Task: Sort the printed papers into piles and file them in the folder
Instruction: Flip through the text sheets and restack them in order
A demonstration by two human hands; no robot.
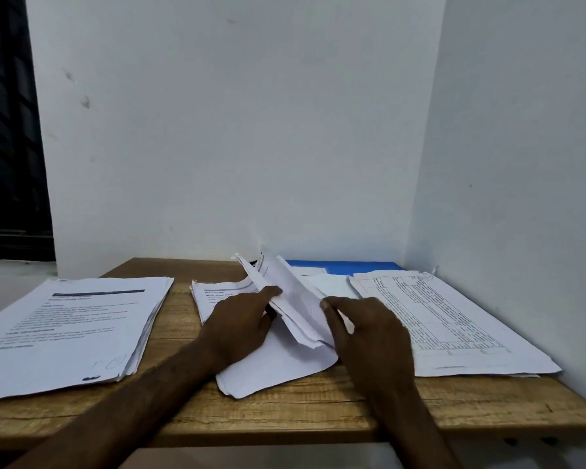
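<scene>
Wooden surface (285, 411) in a white corner carries the middle pile (278, 367), above which the left hand (241, 323) and right hand (369, 333) each pinch a bent bundle of sheets (295, 299) with curled fingers, 1 text pile (71, 326) lying left of it, 1 chart pile (447, 319) right of it and the blue folder (345, 265) behind it.

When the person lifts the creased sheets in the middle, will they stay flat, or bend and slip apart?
Probably floppy: the creased sheets buckle upward between the left hand and right hand. They look light, being thin loose paper. They may well slide apart, since their edges lie uneven and no clip or staple shows.
</scene>
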